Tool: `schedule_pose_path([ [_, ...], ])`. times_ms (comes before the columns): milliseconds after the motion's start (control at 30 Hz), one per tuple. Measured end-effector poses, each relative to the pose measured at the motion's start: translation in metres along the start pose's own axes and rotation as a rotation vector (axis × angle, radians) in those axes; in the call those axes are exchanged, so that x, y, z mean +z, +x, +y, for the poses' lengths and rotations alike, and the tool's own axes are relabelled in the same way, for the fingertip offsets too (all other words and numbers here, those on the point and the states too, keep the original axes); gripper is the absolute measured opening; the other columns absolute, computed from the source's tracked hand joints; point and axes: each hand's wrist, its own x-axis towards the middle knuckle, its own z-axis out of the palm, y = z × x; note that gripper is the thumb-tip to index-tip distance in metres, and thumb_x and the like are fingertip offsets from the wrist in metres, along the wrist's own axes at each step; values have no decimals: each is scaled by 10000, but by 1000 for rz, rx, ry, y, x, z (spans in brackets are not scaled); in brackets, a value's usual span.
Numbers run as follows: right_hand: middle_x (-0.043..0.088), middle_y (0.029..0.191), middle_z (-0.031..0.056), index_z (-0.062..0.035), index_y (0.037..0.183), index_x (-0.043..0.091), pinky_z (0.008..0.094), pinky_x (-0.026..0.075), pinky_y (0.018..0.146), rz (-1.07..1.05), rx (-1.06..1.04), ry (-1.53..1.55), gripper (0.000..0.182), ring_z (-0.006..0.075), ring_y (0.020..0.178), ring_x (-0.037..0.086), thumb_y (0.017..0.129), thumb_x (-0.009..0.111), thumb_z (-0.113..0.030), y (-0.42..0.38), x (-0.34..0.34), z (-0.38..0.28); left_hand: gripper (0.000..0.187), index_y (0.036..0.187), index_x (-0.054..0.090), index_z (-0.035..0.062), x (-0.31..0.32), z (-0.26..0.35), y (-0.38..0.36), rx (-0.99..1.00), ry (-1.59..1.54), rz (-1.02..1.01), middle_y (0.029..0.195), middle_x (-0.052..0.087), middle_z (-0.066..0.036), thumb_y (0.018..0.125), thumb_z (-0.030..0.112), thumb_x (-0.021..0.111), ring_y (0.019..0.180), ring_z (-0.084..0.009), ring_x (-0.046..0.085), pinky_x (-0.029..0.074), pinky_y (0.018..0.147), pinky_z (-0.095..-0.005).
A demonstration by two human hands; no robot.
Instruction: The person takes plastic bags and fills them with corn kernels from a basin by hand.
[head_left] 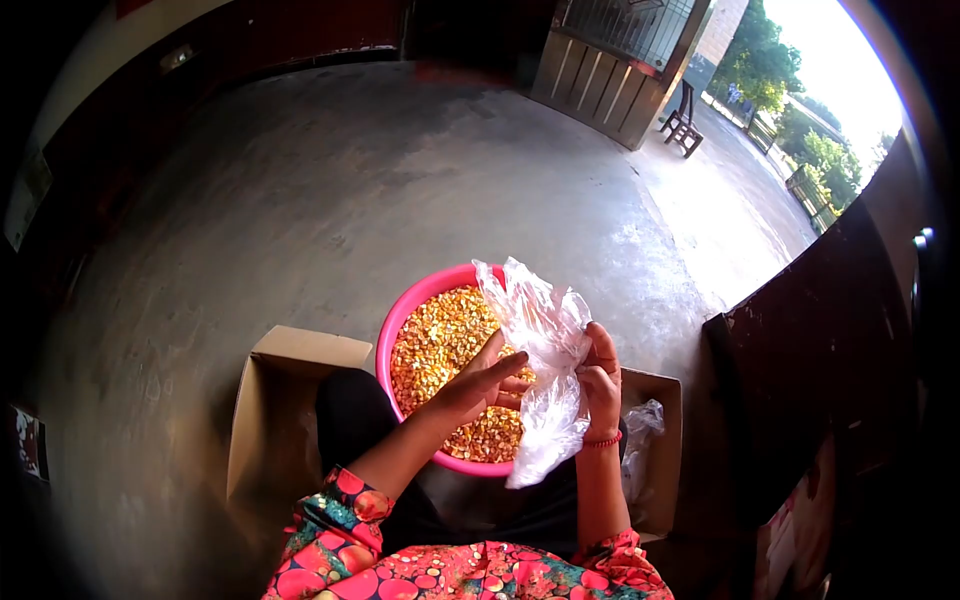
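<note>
A crumpled clear plastic bag (545,330) hangs over the right side of a pink basin (388,350) filled with yellow corn kernels (440,335). My right hand (600,385), with a red bracelet at the wrist, is closed on the bag's gathered middle, its thumb and fingers pinching the plastic. My left hand (482,385) is over the kernels, its fingers apart and pointing at the bag; fingertips come close to the plastic, and whether they touch it cannot be made out.
A cardboard box (250,430) stands left of my legs. Another box (665,450) on the right holds clear plastic bags (640,440). Beyond the grey floor are an open door (610,80) and a chair (683,125). Dark furniture stands at right.
</note>
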Motion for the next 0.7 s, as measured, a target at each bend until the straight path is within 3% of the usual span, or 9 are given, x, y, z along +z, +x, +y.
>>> schedule_pose_path([
  [167, 571, 1162, 118, 19, 1172, 533, 319, 449, 940, 18, 148, -41, 506, 205, 1067, 556, 694, 397, 110, -2, -13, 15, 401, 1177, 523, 22, -1, 2, 4, 349, 0, 158, 1090, 594, -50, 813, 79, 680, 1006, -145, 574, 483, 851, -281],
  [233, 586, 1124, 116, 9, 1166, 534, 315, 475, 892, -13, 189, 141, 471, 206, 1054, 562, 723, 397, 90, 0, -32, 24, 301, 1078, 594, 21, -2, 3, 3, 404, 72, 281, 1026, 619, -36, 798, 63, 697, 939, -121, 583, 483, 812, -262],
  [300, 538, 1225, 118, 2, 1261, 450, 360, 416, 980, -124, 197, 178, 446, 218, 1136, 514, 816, 461, 20, -1, -44, 25, 237, 1015, 624, 28, -8, 4, 3, 398, 102, 286, 971, 635, -22, 799, 82, 705, 874, -101, 589, 482, 777, -251],
  [367, 574, 1140, 109, -7, 1259, 442, 319, 478, 875, 145, 230, 122, 437, 203, 1057, 562, 827, 507, -18, -6, -5, 13, 212, 992, 631, 33, -3, 9, 0, 380, 80, 298, 932, 643, -11, 803, 91, 706, 846, -96, 595, 486, 757, -253],
  [433, 561, 1166, 88, -6, 1294, 397, 318, 475, 859, 101, 206, 71, 463, 184, 1048, 559, 860, 545, -75, -9, 6, 13, 205, 977, 635, 36, -2, 6, 3, 374, 48, 285, 920, 644, -14, 801, 106, 712, 839, -100, 599, 489, 753, -255],
  [500, 578, 1141, 65, -4, 1255, 445, 292, 477, 812, 34, 284, -262, 397, 149, 990, 572, 879, 548, -79, -14, 3, 17, 179, 966, 649, 45, 3, 5, 4, 336, -46, 232, 897, 649, 4, 816, 129, 699, 814, -82, 595, 486, 733, -238],
  [567, 635, 1000, 45, -14, 1099, 577, 248, 484, 749, 124, 197, -181, 197, 103, 864, 598, 919, 519, -67, -12, -13, 20, 180, 947, 650, 58, 5, 13, 2, 390, -28, 251, 856, 646, 13, 807, 152, 714, 765, -76, 592, 487, 689, -234],
  [633, 645, 994, 51, -18, 1061, 599, 247, 492, 752, 148, 69, -46, 171, 106, 847, 606, 928, 497, -53, -3, -30, 14, 148, 886, 647, 74, -2, 26, -5, 266, 60, 345, 807, 641, 24, 806, 176, 718, 693, -72, 584, 478, 617, -230],
  [700, 646, 1024, 79, -14, 1041, 597, 275, 506, 802, 191, 33, 32, 168, 144, 895, 621, 937, 474, -62, 1, -36, 0, 142, 806, 635, 123, -26, 27, -2, 340, 52, 366, 644, 539, 80, 798, 230, 728, 518, 3, 425, 355, 462, -186],
])
